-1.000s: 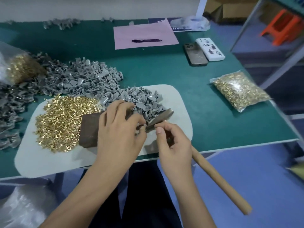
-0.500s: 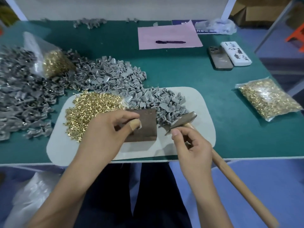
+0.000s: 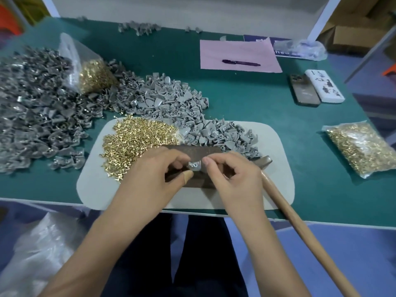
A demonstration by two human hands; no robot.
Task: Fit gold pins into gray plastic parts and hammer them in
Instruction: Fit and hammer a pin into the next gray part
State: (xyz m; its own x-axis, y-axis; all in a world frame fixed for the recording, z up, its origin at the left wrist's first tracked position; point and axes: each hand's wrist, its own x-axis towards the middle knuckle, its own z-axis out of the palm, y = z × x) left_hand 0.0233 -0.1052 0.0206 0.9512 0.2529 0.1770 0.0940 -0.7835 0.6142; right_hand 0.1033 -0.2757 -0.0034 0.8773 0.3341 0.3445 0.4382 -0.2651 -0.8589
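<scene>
A small gray plastic part [image 3: 194,165] sits over the brown block [image 3: 201,150] on the white mat [image 3: 276,146]. My left hand [image 3: 154,174] pinches the part's left side between its bandaged thumb and fingers. My right hand [image 3: 232,176] pinches the part's right side with curled index finger and thumb; whether a pin is in those fingertips is hidden. Loose gold pins [image 3: 137,142] are heaped left on the mat, with gray parts [image 3: 216,133] behind the block. The hammer [image 3: 264,161] lies just right of my right hand, its wooden handle running past the table edge.
A big heap of gray parts [image 3: 42,103] covers the left of the green table. Bags of gold pins lie at far left [image 3: 94,73] and far right [image 3: 355,146]. Two phones [image 3: 303,91] and a pink sheet [image 3: 237,48] with a pen [image 3: 241,62] lie at the back.
My right hand moved left from the hammer head to meet my left hand over the block. My left hand now holds a gray part there. The view shifted.
</scene>
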